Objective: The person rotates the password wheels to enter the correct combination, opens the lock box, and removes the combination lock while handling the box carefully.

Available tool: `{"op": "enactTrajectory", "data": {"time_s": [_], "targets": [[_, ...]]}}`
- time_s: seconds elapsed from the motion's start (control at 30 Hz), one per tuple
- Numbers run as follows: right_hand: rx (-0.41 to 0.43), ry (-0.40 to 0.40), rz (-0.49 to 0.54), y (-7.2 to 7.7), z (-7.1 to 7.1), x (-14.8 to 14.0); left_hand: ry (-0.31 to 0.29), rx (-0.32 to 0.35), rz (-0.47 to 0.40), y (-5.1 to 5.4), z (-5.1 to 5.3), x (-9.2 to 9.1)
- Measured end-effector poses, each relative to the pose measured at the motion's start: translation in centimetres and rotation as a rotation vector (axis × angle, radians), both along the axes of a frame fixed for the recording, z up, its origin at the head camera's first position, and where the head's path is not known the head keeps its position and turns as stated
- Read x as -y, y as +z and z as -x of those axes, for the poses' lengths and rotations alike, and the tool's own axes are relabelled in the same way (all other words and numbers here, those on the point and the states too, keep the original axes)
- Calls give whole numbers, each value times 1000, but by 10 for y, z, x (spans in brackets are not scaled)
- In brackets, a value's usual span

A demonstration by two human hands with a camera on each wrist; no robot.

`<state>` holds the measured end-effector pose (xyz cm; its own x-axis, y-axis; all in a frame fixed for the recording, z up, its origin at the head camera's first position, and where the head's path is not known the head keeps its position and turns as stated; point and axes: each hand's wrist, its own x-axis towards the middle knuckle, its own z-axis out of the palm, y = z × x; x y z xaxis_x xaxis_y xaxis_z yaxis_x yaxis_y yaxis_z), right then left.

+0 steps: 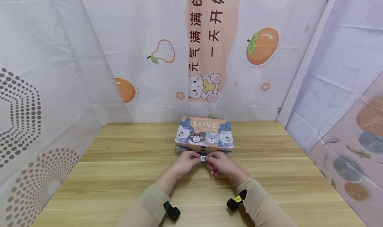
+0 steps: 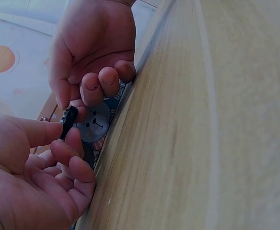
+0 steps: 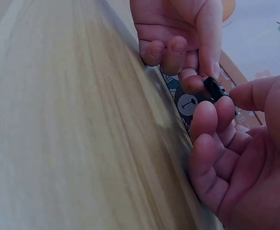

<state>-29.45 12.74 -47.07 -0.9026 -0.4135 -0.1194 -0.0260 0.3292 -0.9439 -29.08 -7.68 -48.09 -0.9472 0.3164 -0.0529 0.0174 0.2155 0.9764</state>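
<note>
While the left hand (image 1: 185, 163) pinches one side of a small black padlock with a pale, marked face (image 1: 203, 159), the right hand (image 1: 222, 163) pinches its other side, each between thumb and forefinger. The padlock sits just below the dark metal clasp (image 1: 203, 149) at the front of a rectangular box with an orange lid printed with cartoon bears and "LOVE" (image 1: 204, 134). The box stands near the back edge of a light wood-grain table (image 1: 134, 150). Beige sleeves (image 1: 154, 202) carry black wrist cameras (image 1: 172, 210). Behind hangs a white fruit-printed curtain (image 1: 134, 27).
</note>
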Motion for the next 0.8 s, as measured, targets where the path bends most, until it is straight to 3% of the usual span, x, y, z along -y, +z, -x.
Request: {"op": "enactTrajectory", "data": {"time_s": [0.8], "targets": [[-19, -8, -31, -2, -1, 5, 3, 2, 13, -2, 1, 0]]}}
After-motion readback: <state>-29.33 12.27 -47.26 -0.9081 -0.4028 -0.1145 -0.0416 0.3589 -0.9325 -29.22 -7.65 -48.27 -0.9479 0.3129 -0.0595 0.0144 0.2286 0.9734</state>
